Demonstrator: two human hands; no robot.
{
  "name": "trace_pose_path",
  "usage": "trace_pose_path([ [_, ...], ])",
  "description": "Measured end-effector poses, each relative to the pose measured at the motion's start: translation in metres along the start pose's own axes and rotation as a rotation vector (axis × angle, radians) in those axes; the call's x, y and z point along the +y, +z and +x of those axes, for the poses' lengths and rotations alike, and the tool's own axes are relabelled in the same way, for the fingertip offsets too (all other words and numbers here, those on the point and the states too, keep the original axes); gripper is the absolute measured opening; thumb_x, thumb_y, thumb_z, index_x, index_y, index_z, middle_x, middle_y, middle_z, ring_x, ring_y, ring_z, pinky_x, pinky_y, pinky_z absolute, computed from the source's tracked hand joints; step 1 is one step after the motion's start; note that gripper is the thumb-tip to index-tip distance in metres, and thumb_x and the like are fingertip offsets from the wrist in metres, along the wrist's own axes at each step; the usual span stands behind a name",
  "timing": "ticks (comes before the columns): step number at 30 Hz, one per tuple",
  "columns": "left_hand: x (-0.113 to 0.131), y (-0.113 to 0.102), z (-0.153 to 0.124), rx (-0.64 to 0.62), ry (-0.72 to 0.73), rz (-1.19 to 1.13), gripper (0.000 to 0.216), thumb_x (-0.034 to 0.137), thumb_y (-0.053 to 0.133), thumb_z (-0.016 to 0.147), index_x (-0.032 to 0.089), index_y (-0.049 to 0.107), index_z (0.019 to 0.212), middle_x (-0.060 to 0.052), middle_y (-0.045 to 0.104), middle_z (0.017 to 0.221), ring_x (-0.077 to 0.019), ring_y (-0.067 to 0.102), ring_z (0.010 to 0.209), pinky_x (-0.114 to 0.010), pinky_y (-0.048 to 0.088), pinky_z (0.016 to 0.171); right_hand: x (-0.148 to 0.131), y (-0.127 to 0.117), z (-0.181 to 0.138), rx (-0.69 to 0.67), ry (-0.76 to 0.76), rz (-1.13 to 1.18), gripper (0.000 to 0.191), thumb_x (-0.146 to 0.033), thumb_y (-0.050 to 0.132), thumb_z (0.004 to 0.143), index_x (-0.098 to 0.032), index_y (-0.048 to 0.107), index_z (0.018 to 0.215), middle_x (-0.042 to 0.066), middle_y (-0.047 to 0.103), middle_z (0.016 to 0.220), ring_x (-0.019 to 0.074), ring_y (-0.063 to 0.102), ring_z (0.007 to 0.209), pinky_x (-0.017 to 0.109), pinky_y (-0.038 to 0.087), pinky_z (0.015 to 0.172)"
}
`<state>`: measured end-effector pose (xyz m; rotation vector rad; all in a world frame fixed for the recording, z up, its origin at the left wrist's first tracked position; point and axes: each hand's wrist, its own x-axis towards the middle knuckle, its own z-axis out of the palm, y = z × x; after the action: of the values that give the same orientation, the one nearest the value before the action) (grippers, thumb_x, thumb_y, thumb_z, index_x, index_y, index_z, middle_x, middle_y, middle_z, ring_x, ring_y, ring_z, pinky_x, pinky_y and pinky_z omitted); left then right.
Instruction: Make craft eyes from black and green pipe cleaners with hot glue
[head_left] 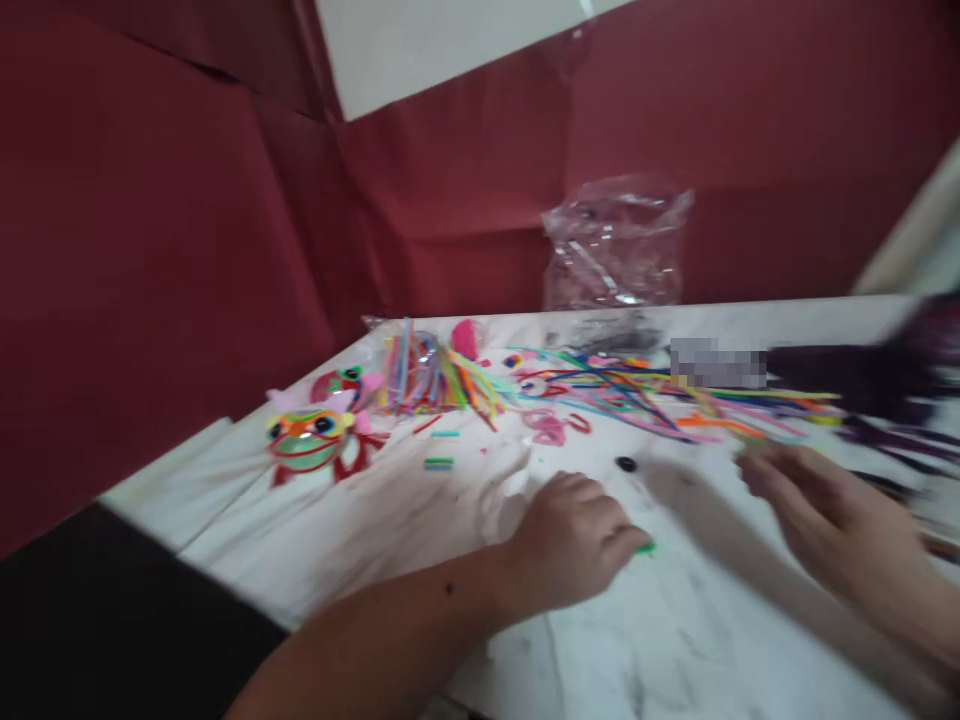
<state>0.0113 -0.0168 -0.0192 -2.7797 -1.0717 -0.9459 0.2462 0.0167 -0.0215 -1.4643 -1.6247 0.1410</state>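
My left hand (574, 540) is closed low over the white marbled table, and a short green piece (646, 548) pokes out from its thumb and fingertips. Its fingers face away from me, so most of their grip is hidden. To the right, my right hand (832, 510) is blurred, its fingertips pinched together at the near edge of a pile of coloured pipe cleaners (637, 385). An orange strip (720, 428) reaches toward those fingertips; whether they hold it is unclear. A small black oval (626, 464) lies between my hands.
Two colourful figures with big eyes (307, 440) stand at the left. Behind them is a bundle of pipe cleaners (435, 370) in clear wrap. Short green and blue pieces (439, 464) lie nearby. A clear plastic bag (619, 245) leans against the red backdrop (465, 200). Dark purple material (847, 380) lies at right.
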Motion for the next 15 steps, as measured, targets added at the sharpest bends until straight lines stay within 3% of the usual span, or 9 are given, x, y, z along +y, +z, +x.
trace_pose_path([
  [3,-0.003,0.002,0.000,0.116,-0.064,-0.065,0.026,0.025,0.050,0.084,0.017,0.050,0.059,-0.003,0.054,0.061,-0.0149,0.050,0.064,-0.028,0.039,0.061,-0.023,-0.041,0.020,0.275,0.002,0.117,0.018,-0.037,0.046,0.076,-0.020,0.053,0.074,0.003,0.059,0.067,0.0161,0.055,0.062,0.028,0.042,0.060],
  [5,-0.008,0.004,0.001,0.100,-0.059,-0.096,0.024,0.020,0.048,0.084,0.018,0.048,0.059,-0.002,0.052,0.061,-0.0152,0.049,0.064,-0.028,0.038,0.060,-0.018,-0.073,0.033,0.439,-0.029,0.089,0.017,-0.032,0.043,0.081,-0.019,0.052,0.076,0.001,0.056,0.069,0.0136,0.054,0.066,0.025,0.042,0.065],
  [7,-0.012,0.007,0.002,0.072,-0.039,-0.131,0.023,0.018,0.047,0.084,0.018,0.048,0.061,-0.001,0.051,0.061,-0.0147,0.049,0.063,-0.027,0.038,0.059,0.001,-0.102,0.034,0.358,-0.007,-0.107,0.023,-0.032,0.038,0.085,-0.018,0.053,0.076,0.002,0.057,0.068,0.0132,0.054,0.066,0.024,0.041,0.064],
  [9,-0.013,0.009,0.002,0.038,-0.012,-0.154,0.021,0.017,0.046,0.084,0.018,0.049,0.063,0.000,0.051,0.062,-0.0146,0.050,0.063,-0.027,0.039,0.059,0.030,-0.119,0.022,0.114,0.032,-0.300,0.027,-0.035,0.039,0.085,-0.017,0.056,0.074,0.003,0.060,0.066,0.0144,0.055,0.062,0.025,0.041,0.059],
  [11,-0.012,0.010,0.001,0.008,0.009,-0.166,0.021,0.017,0.045,0.085,0.018,0.050,0.064,0.000,0.051,0.063,-0.0146,0.051,0.064,-0.027,0.040,0.060,0.058,-0.123,0.002,-0.050,0.030,-0.363,0.023,-0.036,0.050,0.079,-0.018,0.061,0.070,0.003,0.063,0.065,0.0155,0.056,0.059,0.026,0.041,0.057],
  [15,-0.013,0.013,0.002,-0.008,0.025,-0.184,0.021,0.017,0.044,0.085,0.019,0.050,0.066,0.000,0.053,0.065,-0.0142,0.053,0.064,-0.026,0.043,0.060,0.091,-0.113,-0.032,-0.133,0.015,-0.494,0.028,-0.040,0.051,0.080,-0.016,0.064,0.087,0.010,0.066,0.080,0.0219,0.059,0.072,0.032,0.044,0.064],
])
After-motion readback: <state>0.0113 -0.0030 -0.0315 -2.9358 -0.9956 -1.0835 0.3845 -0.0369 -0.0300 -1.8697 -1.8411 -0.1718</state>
